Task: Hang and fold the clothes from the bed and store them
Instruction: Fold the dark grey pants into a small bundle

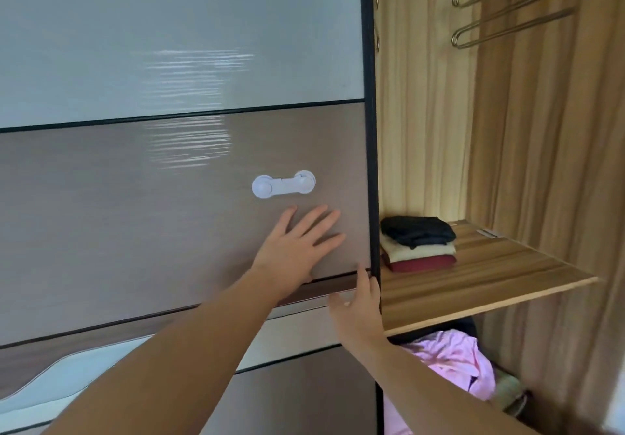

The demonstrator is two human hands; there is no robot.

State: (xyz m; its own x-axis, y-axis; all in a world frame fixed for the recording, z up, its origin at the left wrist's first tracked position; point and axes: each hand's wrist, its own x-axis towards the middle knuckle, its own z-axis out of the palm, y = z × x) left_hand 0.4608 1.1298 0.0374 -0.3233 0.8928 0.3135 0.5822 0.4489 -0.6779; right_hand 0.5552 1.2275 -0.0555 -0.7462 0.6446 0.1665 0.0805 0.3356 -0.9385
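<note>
1. Head view, hands: the left hand (297, 245) lies flat against the brown panel of the sliding wardrobe door (169, 215), fingers straight and spread, pointing up and to the right, gripping nothing. Its fingertips sit just below the white child-safety latch (283, 184) stuck on that panel, apart from it.
2. The right hand (358, 306) is at the door's dark right edge (372, 164), near the lower border of the brown panel. Its thumb and palm side show in front of the edge; the other fingers are hidden behind it, so whether they curl round the edge I cannot tell. Both bare forearms reach up from the bottom of the frame.
3. Clothes on the wooden shelf (507, 265) inside the open wardrobe: one stack of three folded pieces at the shelf's left end, just beside the door edge. A black garment (417, 230) is on top, a cream one (419, 251) in the middle, and a dark red one (422, 263) at the bottom.
4. Below the shelf, near its front edge, one crumpled pink garment (453, 360) lies unfolded.
5. Two metal hangers (507, 5) show at the top right, one above the other, both bare, against the wood-grain back wall.
</note>
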